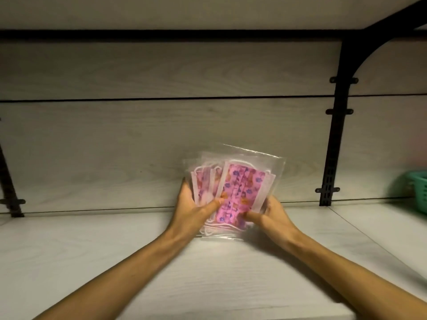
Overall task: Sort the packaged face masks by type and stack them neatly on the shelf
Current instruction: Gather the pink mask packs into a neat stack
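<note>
Over the shelf (208, 262), left hand (196, 210) and right hand (270, 214) grip 1 fanned bundle of pink mask packets (240, 190).

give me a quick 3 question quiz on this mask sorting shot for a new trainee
1. True or false: both hands hold the bundle of pink patterned mask packets.
2. Multiple choice: where is the green basket? A) far right of the shelf B) far left of the shelf C) under the packets
3. Short answer: are the packets squared into a neat stack or fanned out?

Key
1. True: the left hand and the right hand grip the bundle's lower part from either side, thumbs on the front.
2. A.
3. Fanned out, in clear wrappers, held above the pale wooden shelf near its back panel.
</note>
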Demonstrator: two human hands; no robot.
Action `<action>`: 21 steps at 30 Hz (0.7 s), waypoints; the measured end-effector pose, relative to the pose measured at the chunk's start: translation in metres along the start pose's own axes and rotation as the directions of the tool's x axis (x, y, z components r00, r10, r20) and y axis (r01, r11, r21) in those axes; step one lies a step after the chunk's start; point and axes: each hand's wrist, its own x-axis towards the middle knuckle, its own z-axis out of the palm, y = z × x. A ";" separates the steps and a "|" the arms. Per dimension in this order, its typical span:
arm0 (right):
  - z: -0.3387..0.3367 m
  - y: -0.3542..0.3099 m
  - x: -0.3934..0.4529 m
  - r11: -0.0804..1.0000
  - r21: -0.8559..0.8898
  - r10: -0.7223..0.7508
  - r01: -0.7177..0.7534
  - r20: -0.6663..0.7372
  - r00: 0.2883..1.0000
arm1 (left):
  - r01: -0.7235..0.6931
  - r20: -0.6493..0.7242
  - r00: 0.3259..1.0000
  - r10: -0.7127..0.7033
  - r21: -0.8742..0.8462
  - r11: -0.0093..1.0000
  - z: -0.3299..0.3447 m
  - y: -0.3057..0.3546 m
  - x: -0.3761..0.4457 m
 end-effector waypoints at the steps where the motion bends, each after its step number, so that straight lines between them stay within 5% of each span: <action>1: -0.001 0.000 -0.001 1.000 0.002 -0.001 0.002 -0.003 1.000 | -0.009 0.015 1.000 0.009 0.003 1.000 0.000 -0.002 -0.002; 8: 0.001 0.000 0.005 0.989 0.148 -0.007 0.019 -0.080 0.997 | 0.026 -0.034 0.999 -0.024 0.046 0.999 0.005 -0.012 -0.002; 16: 0.004 -0.005 0.012 0.985 0.030 0.168 -0.167 -0.002 0.986 | 0.161 -0.051 0.986 -0.160 0.002 0.987 0.002 -0.013 0.002; 21: -0.001 -0.007 0.007 0.936 -0.093 0.338 -0.339 -0.032 0.941 | 0.225 -0.171 0.947 -0.272 -0.253 0.941 -0.001 0.000 0.013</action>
